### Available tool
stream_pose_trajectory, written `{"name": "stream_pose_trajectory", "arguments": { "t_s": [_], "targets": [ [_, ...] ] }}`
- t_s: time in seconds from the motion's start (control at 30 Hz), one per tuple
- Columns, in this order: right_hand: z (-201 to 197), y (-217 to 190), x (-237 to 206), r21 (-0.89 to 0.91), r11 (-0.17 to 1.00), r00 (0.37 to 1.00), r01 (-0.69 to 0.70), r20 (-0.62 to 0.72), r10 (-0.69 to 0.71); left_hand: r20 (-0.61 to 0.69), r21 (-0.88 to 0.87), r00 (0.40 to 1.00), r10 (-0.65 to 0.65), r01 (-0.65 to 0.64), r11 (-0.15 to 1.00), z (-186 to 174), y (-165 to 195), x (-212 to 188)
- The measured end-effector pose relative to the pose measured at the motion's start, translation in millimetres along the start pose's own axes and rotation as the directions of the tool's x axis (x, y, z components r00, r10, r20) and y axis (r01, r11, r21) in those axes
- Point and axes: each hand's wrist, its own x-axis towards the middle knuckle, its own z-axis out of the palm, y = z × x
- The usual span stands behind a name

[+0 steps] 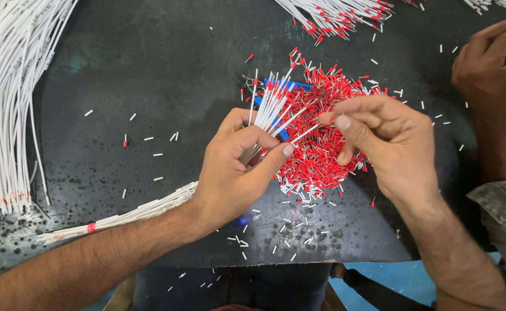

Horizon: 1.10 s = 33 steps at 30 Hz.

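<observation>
My left hand (230, 173) grips a white wire bundle (273, 106), tips fanning up-right, tail hidden under my wrist. Right hand (388, 144) fingers pinch one red ferrule (332, 120) over the ferrule pile (322, 150), though it's mostly hidden.

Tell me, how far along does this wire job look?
Done: a bunch of white wires with red tips lies at the top. In hand: the left hand grips a fan of white wires; the right hand pinches one over the pile of red ferrules. Left: a big bundle of untipped white wires.
</observation>
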Motion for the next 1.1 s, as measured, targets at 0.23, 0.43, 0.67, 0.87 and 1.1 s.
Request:
{"name": "stream_pose_trajectory", "arguments": {
  "t_s": [0.23, 0.43, 0.67, 0.87, 1.1],
  "targets": [
    [-5, 10, 2, 0.106, 0.994, 0.999, -0.012, 0.042, 0.008, 0.002, 0.035, 1.0, 0.008, -0.008, 0.999, 0, 0, 0],
    [-4, 10, 0, 0.1, 0.995, 0.999, -0.02, 0.029, 0.017, 0.007, 0.011, 1.0, -0.008, 0.008, 1.0, 1, 1, 1],
    [-3, 11, 0, 0.102, 0.995, 0.999, -0.014, 0.047, 0.009, 0.008, 0.031, 1.0, 0.005, -0.005, 0.999, 0, 0, 0],
    [-4, 13, 0, 0.077, 0.993, 0.991, -0.088, 0.11, 0.079, 0.027, 0.018, 0.999, 0.032, -0.033, 0.999, -1, -1, 0],
    [-7, 15, 0, 0.07, 0.993, 0.984, -0.099, 0.157, 0.087, 0.018, 0.079, 0.997, 0.07, -0.071, 0.994, -1, 4, -3]
  ]
}}
